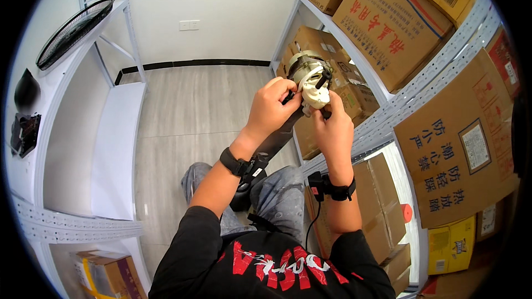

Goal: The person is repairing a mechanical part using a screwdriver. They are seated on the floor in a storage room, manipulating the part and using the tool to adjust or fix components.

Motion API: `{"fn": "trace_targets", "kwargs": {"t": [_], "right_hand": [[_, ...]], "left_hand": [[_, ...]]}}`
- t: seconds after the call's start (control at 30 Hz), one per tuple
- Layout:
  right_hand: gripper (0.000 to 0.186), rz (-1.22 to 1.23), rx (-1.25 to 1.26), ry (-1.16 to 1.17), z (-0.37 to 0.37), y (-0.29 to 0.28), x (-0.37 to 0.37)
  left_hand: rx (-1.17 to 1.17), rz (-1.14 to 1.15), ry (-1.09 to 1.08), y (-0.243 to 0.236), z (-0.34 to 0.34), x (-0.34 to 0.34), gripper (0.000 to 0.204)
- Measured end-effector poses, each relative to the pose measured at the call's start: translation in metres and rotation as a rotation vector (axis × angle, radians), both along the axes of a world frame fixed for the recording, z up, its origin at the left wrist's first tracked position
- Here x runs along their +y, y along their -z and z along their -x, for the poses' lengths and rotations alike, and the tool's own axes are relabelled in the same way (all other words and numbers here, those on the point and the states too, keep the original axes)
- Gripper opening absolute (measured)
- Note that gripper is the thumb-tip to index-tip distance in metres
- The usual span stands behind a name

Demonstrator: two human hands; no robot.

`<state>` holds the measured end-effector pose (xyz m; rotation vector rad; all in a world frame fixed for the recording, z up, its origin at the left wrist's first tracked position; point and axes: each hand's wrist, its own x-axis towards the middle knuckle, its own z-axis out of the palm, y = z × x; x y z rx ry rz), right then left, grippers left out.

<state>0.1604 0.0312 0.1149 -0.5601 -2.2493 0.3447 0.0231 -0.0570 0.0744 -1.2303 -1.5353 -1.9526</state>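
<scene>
Left hand [271, 106] and right hand [335, 130] both grip the bare fan motor [315, 93]; the grille [75, 31] (on the left shelf [47, 86]) lies unattached.

Bright indoor light | centre sharp | left shelf [113, 155] bowed | corners black

Looks like a cream motor [316, 94] atop a dark pole [276, 137].
Slants, with a black stub [323, 78] jutting out.

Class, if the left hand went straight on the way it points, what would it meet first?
The left hand would likely meet the cream mechanism immediately ahead; whether they already touch is hard to tell.
</scene>
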Motion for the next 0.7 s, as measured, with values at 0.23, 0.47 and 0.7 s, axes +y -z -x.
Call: {"fn": "trace_targets", "kwargs": {"t": [0.23,0.47,0.7], "right_hand": [[0.053,0.038,0.009,-0.034,-0.002,-0.012,-0.009],[0.055,-0.120,-0.012,0.130,0.012,-0.022,-0.015],[0.051,-0.206,0.058,0.145,0.022,-0.020,-0.011]], "left_hand": [[-0.006,0.009,0.038,0.005,0.002,-0.008,0.011],[0.039,0.029,0.007,0.003,0.002,-0.009,0.015],[0.010,0.065,0.001,0.004,0.005,-0.009,0.012]]}}
